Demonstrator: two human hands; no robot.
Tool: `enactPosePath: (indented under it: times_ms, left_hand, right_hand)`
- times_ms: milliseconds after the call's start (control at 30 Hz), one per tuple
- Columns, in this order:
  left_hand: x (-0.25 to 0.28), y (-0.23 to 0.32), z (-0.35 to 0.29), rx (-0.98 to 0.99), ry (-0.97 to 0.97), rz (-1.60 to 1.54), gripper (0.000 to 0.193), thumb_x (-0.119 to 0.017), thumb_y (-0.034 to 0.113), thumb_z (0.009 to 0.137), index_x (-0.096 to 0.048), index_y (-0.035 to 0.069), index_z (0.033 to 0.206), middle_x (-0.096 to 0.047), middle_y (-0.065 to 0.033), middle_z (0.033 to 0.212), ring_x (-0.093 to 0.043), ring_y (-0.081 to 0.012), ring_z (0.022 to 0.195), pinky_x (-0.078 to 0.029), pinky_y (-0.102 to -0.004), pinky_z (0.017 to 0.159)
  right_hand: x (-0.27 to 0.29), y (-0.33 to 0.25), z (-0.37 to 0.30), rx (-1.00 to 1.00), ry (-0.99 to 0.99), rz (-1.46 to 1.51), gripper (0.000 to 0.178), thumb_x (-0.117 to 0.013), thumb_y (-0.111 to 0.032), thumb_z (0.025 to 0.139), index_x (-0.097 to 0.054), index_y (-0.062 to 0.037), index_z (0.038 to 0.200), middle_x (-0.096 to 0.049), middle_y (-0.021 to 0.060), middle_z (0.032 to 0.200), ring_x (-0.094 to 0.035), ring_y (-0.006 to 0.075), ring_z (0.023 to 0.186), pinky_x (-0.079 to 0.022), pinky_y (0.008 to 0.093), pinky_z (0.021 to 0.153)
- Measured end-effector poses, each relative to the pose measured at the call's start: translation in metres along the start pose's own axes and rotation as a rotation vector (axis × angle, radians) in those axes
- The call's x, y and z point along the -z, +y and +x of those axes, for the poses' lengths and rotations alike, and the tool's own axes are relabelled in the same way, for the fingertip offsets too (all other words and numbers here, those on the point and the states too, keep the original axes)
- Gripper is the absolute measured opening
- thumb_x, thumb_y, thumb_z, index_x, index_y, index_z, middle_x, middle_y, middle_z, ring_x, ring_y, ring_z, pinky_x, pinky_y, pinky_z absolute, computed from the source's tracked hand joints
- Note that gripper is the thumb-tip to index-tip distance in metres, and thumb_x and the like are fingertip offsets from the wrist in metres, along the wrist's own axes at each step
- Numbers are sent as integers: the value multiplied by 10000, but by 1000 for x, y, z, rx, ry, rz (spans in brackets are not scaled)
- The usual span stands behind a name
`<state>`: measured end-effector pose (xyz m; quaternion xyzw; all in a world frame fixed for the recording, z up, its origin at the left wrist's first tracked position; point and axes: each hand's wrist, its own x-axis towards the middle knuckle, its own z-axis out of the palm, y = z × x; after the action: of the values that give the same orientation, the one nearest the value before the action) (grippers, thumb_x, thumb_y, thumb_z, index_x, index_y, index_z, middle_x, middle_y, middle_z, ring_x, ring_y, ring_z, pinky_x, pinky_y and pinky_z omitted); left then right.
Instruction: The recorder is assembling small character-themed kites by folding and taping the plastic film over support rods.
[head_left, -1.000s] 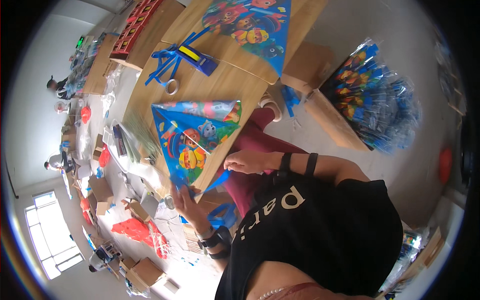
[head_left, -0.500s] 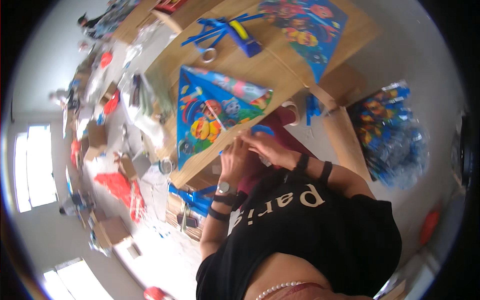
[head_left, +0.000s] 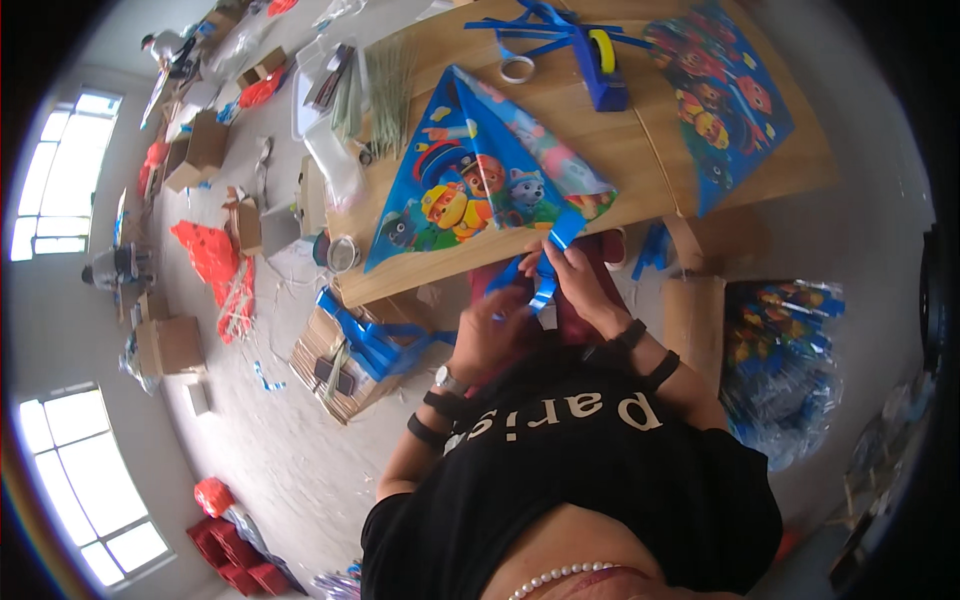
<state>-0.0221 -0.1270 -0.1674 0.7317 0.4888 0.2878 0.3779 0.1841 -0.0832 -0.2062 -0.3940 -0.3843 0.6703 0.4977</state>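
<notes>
My right hand (head_left: 580,283) is closed on a shiny blue ribbon (head_left: 543,292), pinched between thumb and fingers just below the table edge. One end of the ribbon sticks up beyond my fingertips, against the edge; the rest hangs in a loop toward my left hand. My left hand (head_left: 490,328) is beside it, smeared by motion, so its grip is unclear. In front of both hands a blue triangular sheet (head_left: 450,185) printed with cartoon dogs lies on the wooden table (head_left: 440,262), its right side folded over to show the pale back.
A second printed sheet (head_left: 715,100), a blue tape dispenser (head_left: 603,75), a white tape roll (head_left: 517,69) and blue strips (head_left: 540,28) lie on the table. Blue ribbons (head_left: 365,345) sit on flattened cardboard (head_left: 322,385) at the left. An open carton (head_left: 695,335) with glossy packages stands right.
My hands, close together before, have moved apart. A ribbon end now rises above my right hand to the table edge. The whole view has shifted, showing more floor at left.
</notes>
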Motion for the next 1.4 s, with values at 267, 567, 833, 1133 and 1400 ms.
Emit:
enactPosePath:
  times_ms: [267, 567, 833, 1133, 1400]
  left_hand:
    - [-12, -28, 51, 401, -194, -803, 267, -659, 245, 1039, -641, 10, 1164, -629, -8, 772, -608, -83, 611, -470, -236, 542]
    - [-55, -43, 60, 575, 16, -1022, 182, -727, 230, 996, -673, 64, 944, -628, 33, 726, -563, -53, 552, -432, -226, 496]
    - [-81, -70, 62, 474, 6, -816, 161, -699, 177, 1006, -728, 20, 989, -700, 15, 882, -609, -41, 801, -496, -226, 727]
    - [-81, -77, 73, 422, 291, -1011, 258, -565, 202, 1083, -647, -17, 1193, -719, -56, 1016, -646, -110, 814, -512, -268, 757]
    - [-95, -59, 98, 664, 91, -732, 256, -753, 264, 971, -705, 32, 1070, -598, 48, 795, -524, -45, 644, -422, -230, 581]
  right_hand:
    - [-6, -12, -7, -242, -263, -173, 305, -507, -245, 1109, -680, 4, 1141, -733, 54, 942, -690, 150, 883, -533, 307, 838]
    - [24, -13, -7, -299, -108, -499, 331, -684, -281, 1025, -670, 41, 1102, -722, 63, 1006, -670, 117, 920, -536, 279, 842]
    - [54, 22, 21, -64, 108, -467, 195, -743, -164, 971, -662, 13, 960, -670, 7, 874, -592, 60, 807, -485, 241, 719]
    - [67, 35, 23, -130, 341, -350, 150, -692, -141, 1002, -654, 3, 983, -638, -5, 783, -578, 52, 662, -454, 241, 592]
    - [70, 37, 29, -181, 382, -378, 162, -696, -165, 1002, -659, -17, 947, -592, -27, 695, -527, 41, 594, -411, 243, 530]
